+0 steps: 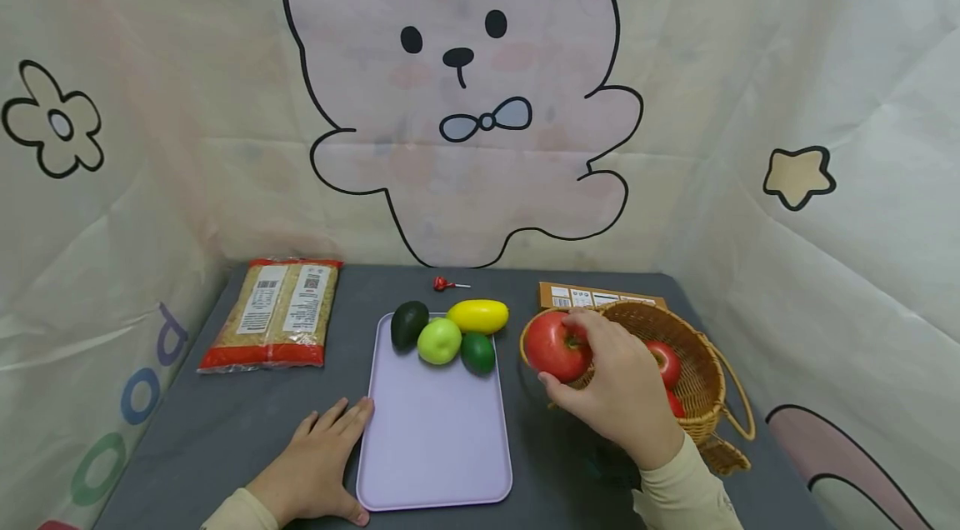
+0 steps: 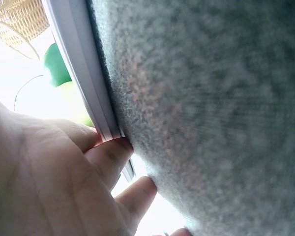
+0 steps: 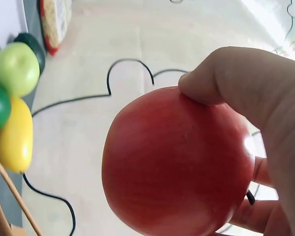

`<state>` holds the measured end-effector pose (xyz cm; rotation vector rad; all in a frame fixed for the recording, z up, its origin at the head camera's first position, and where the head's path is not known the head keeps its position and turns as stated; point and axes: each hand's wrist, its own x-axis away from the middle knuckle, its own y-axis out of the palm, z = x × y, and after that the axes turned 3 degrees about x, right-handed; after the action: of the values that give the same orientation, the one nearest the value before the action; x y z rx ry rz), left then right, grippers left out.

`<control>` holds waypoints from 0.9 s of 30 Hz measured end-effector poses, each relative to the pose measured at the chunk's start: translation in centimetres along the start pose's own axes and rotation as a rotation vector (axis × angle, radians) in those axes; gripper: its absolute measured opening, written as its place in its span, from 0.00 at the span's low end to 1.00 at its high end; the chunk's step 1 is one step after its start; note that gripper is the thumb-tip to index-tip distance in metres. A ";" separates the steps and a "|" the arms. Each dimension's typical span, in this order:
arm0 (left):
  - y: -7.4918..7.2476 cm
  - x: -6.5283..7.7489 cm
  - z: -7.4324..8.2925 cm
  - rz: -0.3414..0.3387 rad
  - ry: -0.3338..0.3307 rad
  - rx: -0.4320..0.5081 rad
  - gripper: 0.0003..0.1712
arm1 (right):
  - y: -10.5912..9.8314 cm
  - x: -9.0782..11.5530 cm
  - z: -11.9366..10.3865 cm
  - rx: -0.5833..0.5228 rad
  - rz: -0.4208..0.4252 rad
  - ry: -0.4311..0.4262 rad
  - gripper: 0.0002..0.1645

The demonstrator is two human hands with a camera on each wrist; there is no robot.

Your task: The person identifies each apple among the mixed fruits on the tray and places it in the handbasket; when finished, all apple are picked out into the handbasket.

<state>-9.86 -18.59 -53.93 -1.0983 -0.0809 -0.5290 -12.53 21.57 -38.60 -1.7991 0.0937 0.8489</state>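
My right hand (image 1: 617, 384) grips a large red apple (image 1: 557, 346) above the left rim of the wicker basket (image 1: 693, 330). In the right wrist view the thumb presses one side of the apple (image 3: 177, 167) and the other fingers curl round behind it. More red fruit (image 1: 664, 363) lies inside the basket, partly hidden by that hand. My left hand (image 1: 318, 459) lies flat on the table, fingertips and thumb touching the left edge of the pale purple tray (image 1: 435, 447). At the tray's far end sit a dark avocado (image 1: 409, 325), a green apple (image 1: 439, 342), a small green fruit (image 1: 477, 353) and a yellow fruit (image 1: 478, 317).
A bag of grain (image 1: 277, 313) lies at the back left of the grey table (image 1: 225, 422). Behind the tray is a red lollipop (image 1: 442, 284). A cardboard box (image 1: 600, 297) stands behind the basket. Printed fabric walls (image 1: 847, 288) enclose the back and sides.
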 end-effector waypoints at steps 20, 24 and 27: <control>0.0 0.1 0.0 0.000 0.000 0.013 0.87 | -3.0 1.1 4.9 0.120 0.069 0.167 0.43; 0.0 0.1 0.1 0.001 0.001 0.014 0.87 | -3.2 1.7 6.1 0.127 0.034 0.221 0.42; 0.0 0.0 0.1 -0.002 -0.002 0.010 0.87 | -3.2 2.0 6.9 0.130 -0.005 0.265 0.41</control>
<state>-9.82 -18.53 -53.83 -1.0889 -0.0867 -0.5287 -13.00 29.40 -38.28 -1.7793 0.3083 0.5830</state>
